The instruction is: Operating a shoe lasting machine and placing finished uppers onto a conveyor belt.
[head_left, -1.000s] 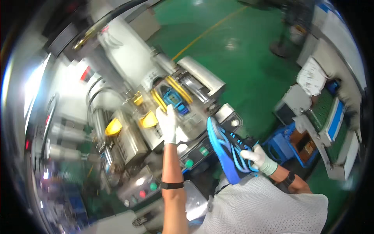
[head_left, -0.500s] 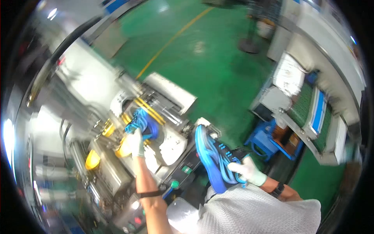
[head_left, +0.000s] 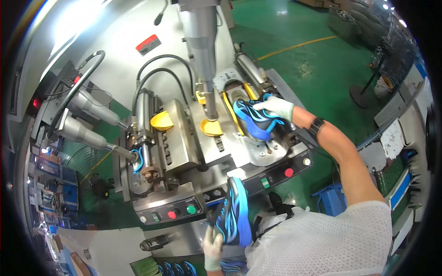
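Observation:
In my gloved left hand (head_left: 212, 247), low in the middle, a blue and black sports shoe (head_left: 237, 211) is held by its end, its blue sole facing right. My gloved right hand (head_left: 275, 108) reaches out to the pressing machine (head_left: 221, 156) and grips the upper of a second blue and black shoe (head_left: 252, 120). That shoe lies tilted over the right station's metal plate (head_left: 267, 154), between a yellow bar and a cylinder. How firmly it sits there is hidden.
Yellow curved pads (head_left: 162, 120) and a thick vertical piston (head_left: 209, 87) stand on the machine. Another blue shoe part (head_left: 137, 160) sits under the left piston. Red and green buttons (head_left: 191, 209) line the front. Several shoes (head_left: 177, 268) lie at the bottom; a blue crate (head_left: 332, 200) stands right.
The view has swung left. My left hand has drawn back from the machine and now holds a shoe low down. My right hand has moved forward with a shoe onto the right station.

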Tool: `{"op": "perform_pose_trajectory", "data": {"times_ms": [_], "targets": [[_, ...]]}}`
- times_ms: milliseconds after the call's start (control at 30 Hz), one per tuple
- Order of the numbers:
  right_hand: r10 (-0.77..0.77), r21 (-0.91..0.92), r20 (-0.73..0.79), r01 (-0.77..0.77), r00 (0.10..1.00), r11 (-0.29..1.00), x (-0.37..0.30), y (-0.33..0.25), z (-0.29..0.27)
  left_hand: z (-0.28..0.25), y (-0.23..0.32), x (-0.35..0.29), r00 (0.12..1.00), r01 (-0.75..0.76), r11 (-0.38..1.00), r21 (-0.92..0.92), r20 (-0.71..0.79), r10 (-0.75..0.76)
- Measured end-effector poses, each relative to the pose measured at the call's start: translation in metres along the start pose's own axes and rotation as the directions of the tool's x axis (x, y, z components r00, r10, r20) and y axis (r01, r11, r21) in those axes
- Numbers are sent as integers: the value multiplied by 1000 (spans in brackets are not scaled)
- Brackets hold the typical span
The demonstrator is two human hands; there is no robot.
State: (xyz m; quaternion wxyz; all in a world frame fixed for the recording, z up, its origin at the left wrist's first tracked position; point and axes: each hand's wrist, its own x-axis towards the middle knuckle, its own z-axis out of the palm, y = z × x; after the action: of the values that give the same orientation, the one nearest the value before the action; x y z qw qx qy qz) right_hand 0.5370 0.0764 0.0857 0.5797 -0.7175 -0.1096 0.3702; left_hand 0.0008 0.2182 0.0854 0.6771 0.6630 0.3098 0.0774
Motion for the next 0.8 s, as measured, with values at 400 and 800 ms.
{"op": "perform_pose_trajectory", "data": {"times_ms": [400,800], "targets": [[-386,-873,-280,-66,879,484,130,63,47,13,-263,-130,552,383,910,155,-828,-92],[-689,-534,422,776,589,337,-129,116,211,72,-309,-95,357,486,860,-153,-864,-355]]}}
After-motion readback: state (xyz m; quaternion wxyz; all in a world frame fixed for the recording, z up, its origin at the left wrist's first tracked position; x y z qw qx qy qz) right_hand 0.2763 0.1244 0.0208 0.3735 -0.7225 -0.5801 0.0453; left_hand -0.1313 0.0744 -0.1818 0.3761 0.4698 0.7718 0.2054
